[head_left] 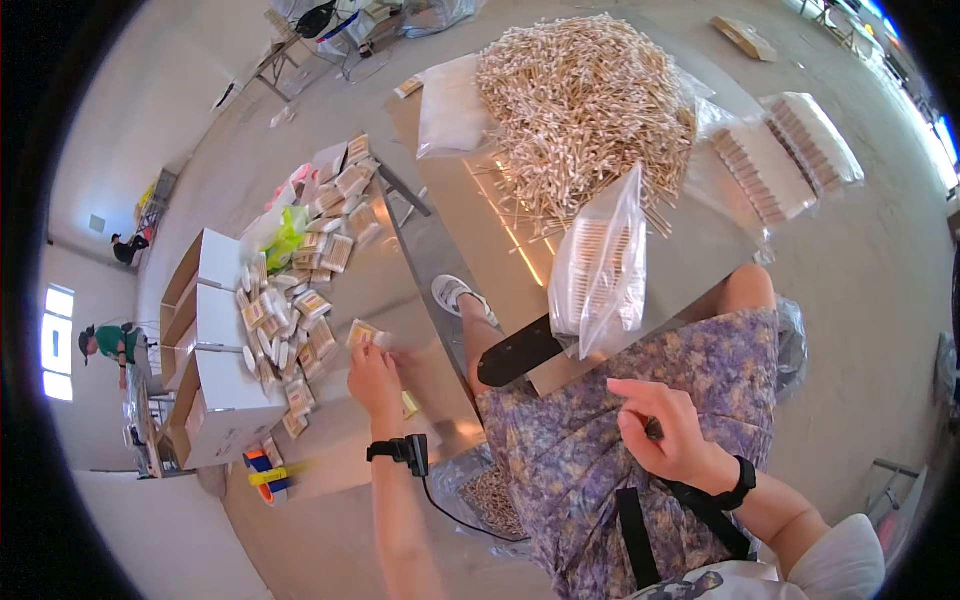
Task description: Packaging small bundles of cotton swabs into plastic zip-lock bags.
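Note:
My left hand (pixel 374 378) is at the edge of the left metal table (pixel 392 290), its fingers closed on a small clear packet of cotton swabs (pixel 362 333). My right hand (pixel 662 428) hovers over my patterned apron, index finger stretched out and thumb apart, with nothing visible in it. Ahead of it, a clear plastic bag of stacked cotton swabs (pixel 600 270) stands at the near edge of the right metal table (pixel 470 215). Behind the bag rises a large heap of loose cotton swabs (pixel 590 105).
Many swab packets (pixel 305 300) are piled on the left table beside white cardboard boxes (pixel 235 375). Tape rolls (pixel 268 476) lie near its front. Bagged swab bundles (pixel 765 170) rest at the right table's far right. Two people (pixel 112 342) are at the far left.

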Available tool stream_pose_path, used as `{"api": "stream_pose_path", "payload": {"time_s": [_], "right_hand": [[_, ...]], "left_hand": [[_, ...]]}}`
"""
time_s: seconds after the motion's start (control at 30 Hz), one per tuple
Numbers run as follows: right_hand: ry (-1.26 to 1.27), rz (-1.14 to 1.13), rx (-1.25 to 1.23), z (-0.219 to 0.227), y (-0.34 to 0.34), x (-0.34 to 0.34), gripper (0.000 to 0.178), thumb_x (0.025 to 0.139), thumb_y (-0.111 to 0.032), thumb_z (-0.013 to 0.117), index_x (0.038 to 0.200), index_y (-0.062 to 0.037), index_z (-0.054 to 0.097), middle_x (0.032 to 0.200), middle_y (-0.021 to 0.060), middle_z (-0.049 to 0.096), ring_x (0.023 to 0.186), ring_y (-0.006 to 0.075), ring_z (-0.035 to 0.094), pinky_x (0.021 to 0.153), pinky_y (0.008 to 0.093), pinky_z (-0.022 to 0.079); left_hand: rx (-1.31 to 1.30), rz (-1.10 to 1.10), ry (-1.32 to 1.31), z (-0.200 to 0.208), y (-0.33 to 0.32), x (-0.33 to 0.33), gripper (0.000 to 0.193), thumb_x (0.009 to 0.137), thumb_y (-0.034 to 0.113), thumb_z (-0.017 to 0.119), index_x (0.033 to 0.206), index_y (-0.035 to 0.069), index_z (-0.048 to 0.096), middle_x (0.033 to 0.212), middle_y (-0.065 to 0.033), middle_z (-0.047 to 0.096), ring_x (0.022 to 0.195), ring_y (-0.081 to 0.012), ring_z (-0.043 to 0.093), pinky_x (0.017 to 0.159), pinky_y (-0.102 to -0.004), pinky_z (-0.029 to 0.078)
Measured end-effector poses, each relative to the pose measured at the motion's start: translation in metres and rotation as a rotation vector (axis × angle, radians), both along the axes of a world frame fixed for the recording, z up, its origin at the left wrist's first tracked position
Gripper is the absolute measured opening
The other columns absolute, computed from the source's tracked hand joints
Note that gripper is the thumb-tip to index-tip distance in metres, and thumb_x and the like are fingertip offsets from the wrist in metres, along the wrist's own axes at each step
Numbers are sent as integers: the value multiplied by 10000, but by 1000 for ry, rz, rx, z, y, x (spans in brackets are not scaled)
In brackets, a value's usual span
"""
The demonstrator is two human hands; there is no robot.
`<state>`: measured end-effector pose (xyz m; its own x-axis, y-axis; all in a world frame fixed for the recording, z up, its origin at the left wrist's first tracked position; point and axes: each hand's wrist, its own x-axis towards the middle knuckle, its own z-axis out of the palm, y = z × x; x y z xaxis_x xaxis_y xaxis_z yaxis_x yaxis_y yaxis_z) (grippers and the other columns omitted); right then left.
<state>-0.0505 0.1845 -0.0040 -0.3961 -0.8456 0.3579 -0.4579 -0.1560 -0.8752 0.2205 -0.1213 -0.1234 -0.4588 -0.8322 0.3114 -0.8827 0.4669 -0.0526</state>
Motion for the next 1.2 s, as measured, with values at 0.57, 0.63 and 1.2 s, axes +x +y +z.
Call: {"api": "stream_pose_path", "payload": {"time_s": [0.57,0.63,1.2], "right_hand": [[51,59,23,4,2,9,365,802,7,597,1163,-45,586,697,78,607,564,258,597,517,338,481],[63,72,21,2,3,8,368,798,11,598,1162,-42,583,710,80,615,569,258,600,520,340,485],[224,69,79,52,-16,-24,749,688,-124,764,1345,0,426,1184,149,552,1081,288,566,926,443,450]], "left_hand": [[90,90,63,-8,-10,2,159,807,140,659,915,44,592,1232,-85,577,1097,-301,554,887,-421,459],[90,91,47,-4,-10,1,145,808,131,655,905,42,594,1247,-84,573,1101,-301,553,890,-426,456],[1173,-495,1056,191,182,-149,161,832,72,669,934,8,562,859,-15,568,721,-59,504,630,-203,452]]}}
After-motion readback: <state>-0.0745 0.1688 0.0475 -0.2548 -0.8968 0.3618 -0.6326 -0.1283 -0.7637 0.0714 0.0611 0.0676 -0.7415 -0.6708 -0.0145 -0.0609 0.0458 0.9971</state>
